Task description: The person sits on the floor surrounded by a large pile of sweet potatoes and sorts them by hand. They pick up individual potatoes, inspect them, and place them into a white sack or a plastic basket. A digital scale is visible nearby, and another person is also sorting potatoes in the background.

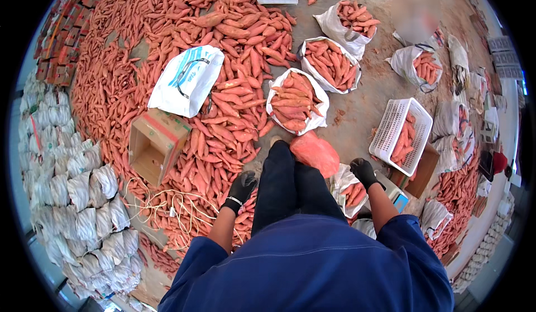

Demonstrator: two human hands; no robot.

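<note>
My left hand [244, 188], in a dark glove, hangs beside my left leg over the heap of sweet potatoes [205, 144]. Its fingers look loosely bent, and no held thing shows. On the other side, my right hand [363, 172], also gloved, is between a white sack of sweet potatoes [354, 195] and a weighing scale [389, 190]. Whether it grips anything is hidden. A red plastic bag [316, 153] lies by my knees. Just beyond it stands an open white sack [298, 100] filled with sweet potatoes.
Filled sacks [331, 65] stand ahead. A white plastic crate [400, 136] of sweet potatoes tilts at right against a cardboard box [423, 169]. On the heap lie a white bag [186, 79], an open carton [157, 144] and tangled cord [180, 205]. Packed sacks [79, 190] are stacked at left.
</note>
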